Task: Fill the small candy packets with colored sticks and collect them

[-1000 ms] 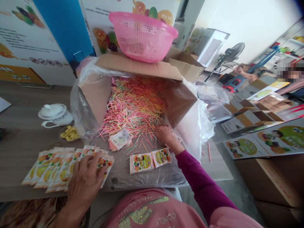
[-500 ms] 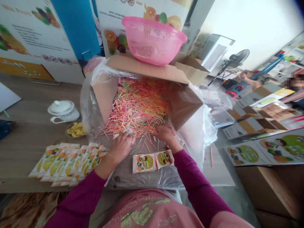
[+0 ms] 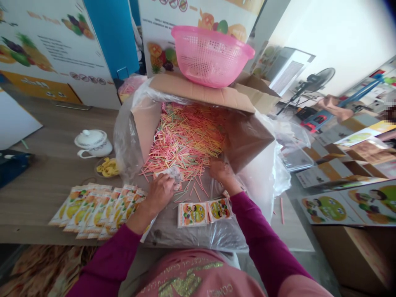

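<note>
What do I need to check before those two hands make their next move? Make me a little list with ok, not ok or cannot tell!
1. Left hand touching the pale packet: ok.
2. Right hand at the near edge of the coloured sticks: ok.
3. Sticks gripped in the right hand: cannot tell, its fingertips are hidden.
4. Carton open toward the person: ok.
5. All sticks kept together: not ok, a loose pink stick lies on the table at the right.
6. Lid on the white pot: ok.
</note>
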Tool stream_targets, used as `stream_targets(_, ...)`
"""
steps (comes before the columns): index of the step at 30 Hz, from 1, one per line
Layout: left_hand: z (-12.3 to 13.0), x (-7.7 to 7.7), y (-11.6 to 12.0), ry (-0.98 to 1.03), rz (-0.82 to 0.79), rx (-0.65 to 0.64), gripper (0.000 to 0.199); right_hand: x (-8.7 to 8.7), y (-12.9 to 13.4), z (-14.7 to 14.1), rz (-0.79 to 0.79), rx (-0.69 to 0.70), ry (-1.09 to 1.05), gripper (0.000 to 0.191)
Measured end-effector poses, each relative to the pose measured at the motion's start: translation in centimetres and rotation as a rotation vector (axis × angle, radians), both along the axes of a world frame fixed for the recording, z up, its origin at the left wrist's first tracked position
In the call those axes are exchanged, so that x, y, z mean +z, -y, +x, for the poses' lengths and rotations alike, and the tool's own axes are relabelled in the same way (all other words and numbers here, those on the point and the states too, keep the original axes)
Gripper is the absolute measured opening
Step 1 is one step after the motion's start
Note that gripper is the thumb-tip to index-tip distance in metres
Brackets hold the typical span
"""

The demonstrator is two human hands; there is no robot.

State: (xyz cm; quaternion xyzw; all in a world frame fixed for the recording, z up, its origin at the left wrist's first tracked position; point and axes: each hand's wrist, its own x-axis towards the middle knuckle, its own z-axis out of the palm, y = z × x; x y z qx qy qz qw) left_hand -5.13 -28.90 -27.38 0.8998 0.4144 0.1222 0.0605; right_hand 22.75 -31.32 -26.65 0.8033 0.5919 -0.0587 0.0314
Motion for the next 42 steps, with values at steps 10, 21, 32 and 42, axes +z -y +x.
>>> stream_targets(10,0.3,0.3,-0.5,-0.078,-0.011,0.039,0.028,1.4,-0.3,0.4,0.139,-0.073,-0.106,0.038)
stream_targets(21,0.7,0.2,0.1,-0.178,0.108,-0.016,0.032,2.1,-0.6,0.3,0.194,0.195,0.071,0.034)
stream_targets(32,0.4,0.7,-1.3,-0.091,-0.045,0.136,0.025,-0.2,-1.8,0.0,0.610,0.013,-0.675,0.027)
stream_targets(42,0.3,0.8,-0.9,-0.120,-0.071,0.067,0.030,3.8,-0.3,-2.1,-0.036,0.071,0.102,0.057)
